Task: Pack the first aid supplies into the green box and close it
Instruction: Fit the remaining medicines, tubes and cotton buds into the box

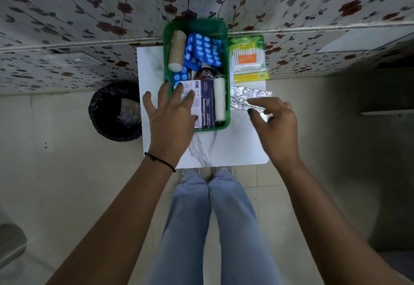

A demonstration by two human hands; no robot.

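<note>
Both hands hover low. Left hand, fingers spread, rests flat on the dressings carton inside the green box at the tabletop's far edge, already nearly full. Right hand, fingers apart, touches the foil strip outside; cotton buds pack also waits. No lid visible.

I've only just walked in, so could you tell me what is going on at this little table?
A person is packing first aid supplies into an open green box on a small white table. Blue pill strips, two bandage rolls and a bottle already lie inside. The left hand rests on the medicated dressings carton in the box. The right hand reaches for a silver foil strip beside the box. A cotton swab pack remains outside.
</note>
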